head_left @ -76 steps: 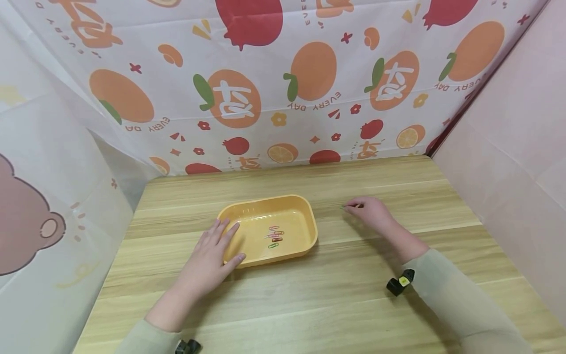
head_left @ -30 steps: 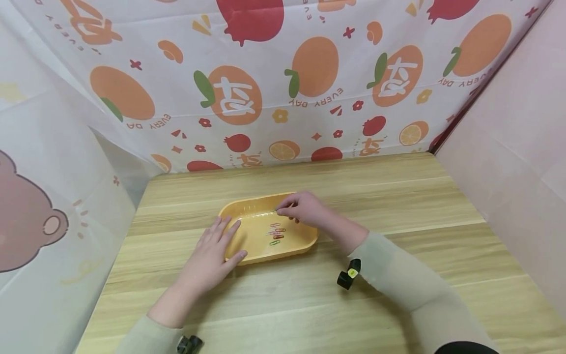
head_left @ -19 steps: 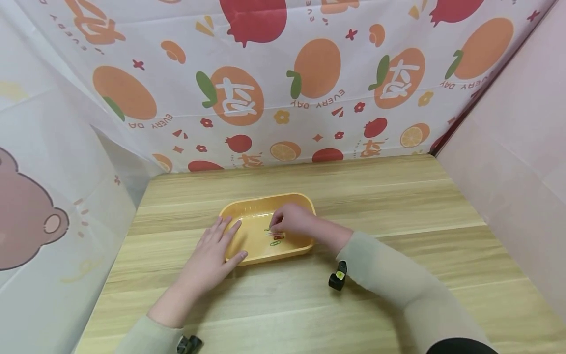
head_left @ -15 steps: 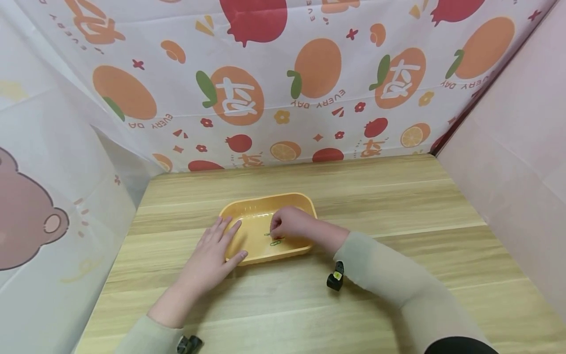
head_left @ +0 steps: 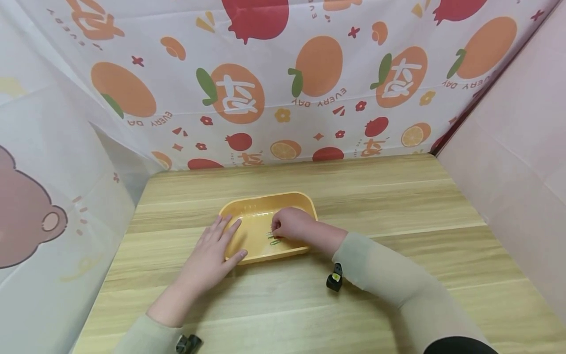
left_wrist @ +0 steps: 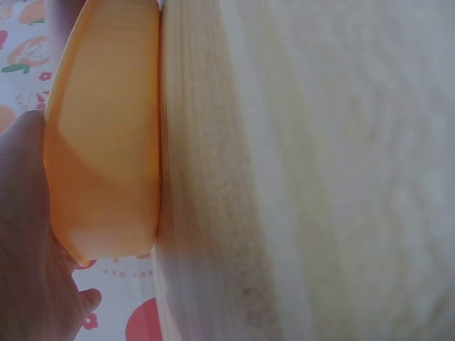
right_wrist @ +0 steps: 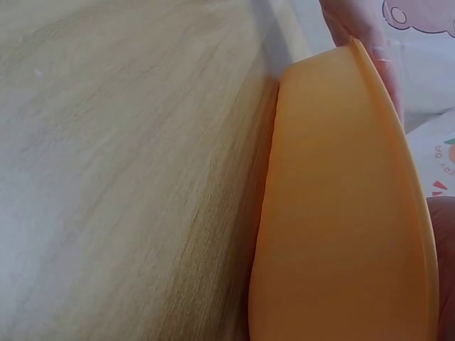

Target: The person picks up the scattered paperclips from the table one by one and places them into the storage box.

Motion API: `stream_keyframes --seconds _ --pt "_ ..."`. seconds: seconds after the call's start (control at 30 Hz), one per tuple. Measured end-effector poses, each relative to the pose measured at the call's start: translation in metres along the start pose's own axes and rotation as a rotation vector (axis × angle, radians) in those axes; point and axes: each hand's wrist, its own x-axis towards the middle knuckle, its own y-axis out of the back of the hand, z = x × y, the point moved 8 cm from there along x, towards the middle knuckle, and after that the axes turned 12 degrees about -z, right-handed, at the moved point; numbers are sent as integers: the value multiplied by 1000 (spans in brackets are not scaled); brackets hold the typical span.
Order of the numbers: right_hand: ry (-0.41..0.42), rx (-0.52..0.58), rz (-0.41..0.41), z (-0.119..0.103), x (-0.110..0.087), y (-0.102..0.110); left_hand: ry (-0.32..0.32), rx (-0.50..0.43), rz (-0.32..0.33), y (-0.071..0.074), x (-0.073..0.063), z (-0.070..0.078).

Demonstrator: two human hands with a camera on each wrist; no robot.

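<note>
A yellow tray [head_left: 252,258] sits on the wooden table. My left hand [head_left: 210,258] rests on its left end, the fingers spread nearly straight over the rim and the thumb along the near edge. Inside the tray, my right hand [head_left: 292,223] is lowered with curled fingers, thumb and forefinger pinching low by the tray floor at a small green paper clip [head_left: 270,235]. Another green paper clip [head_left: 275,242] lies just nearer. The other clips are mostly hidden beneath the right hand. Both wrist views show the tray's outer wall [left_wrist: 106,135] [right_wrist: 334,199], not the clips.
The tray stands around the middle of the wooden table [head_left: 376,196]. A fruit-patterned cloth [head_left: 274,88] hangs along the back, with pale cloth walls at left and right. Small black wrist cameras [head_left: 334,278] sit at both sleeves.
My right hand has come left from the table beside the tray, carrying a green paper clip, and has gone down over the clips inside. The left hand has stayed on the rim.
</note>
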Motion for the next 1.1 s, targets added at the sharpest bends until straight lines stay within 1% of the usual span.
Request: stream_keyframes --seconds 0.23,0.37,0.47,0.63,0.8,0.93,1.1 --pt "-5 4 31 3 1 1 0 -6 -11 -1 1 0" --pt "-7 30 53 5 1 1 -2 -1 -12 -1 2 -1" --pt "6 48 78 5 -1 4 -4 -3 -13 0 2 -1" --pt "37 93 134 3 -7 10 -4 -5 -10 -1 2 -4" --pt "81 119 209 3 -17 19 -17 -21 8 1 1 -5" --pt "115 171 275 7 -26 26 -31 -49 33 3 -1 -6" --pt "130 237 357 17 -40 31 -39 -56 50 5 -4 -6"
